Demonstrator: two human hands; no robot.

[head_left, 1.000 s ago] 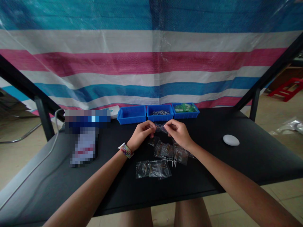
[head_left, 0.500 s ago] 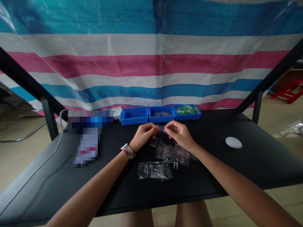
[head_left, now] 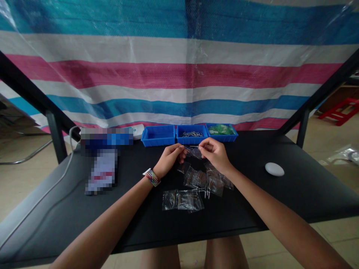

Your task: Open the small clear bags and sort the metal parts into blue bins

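Observation:
My left hand is closed, its thumb and fingers pinching the edge of a small clear plastic bag with a brownish screw-like piece by the fingertips. Opposite it, my right hand is closed on a thin silver pin that points left over the bag. Exactly how the right fingers meet the bag is hard to see. Below the hands lie several small clear bags of brass-coloured screws, and nearer me are more such bags. A few loose silver pins rest between the two groups.
Three blue bins stand in a row behind my hands: a left bin, a middle bin holding metal pieces, and a right bin with green-and-white packets. A white oval object lies right; a white cable runs along the left.
My right hand has shifted slightly up and right, and a silver pin now shows at its fingertips. The bag hangs lower between the hands. My left hand has hardly moved.

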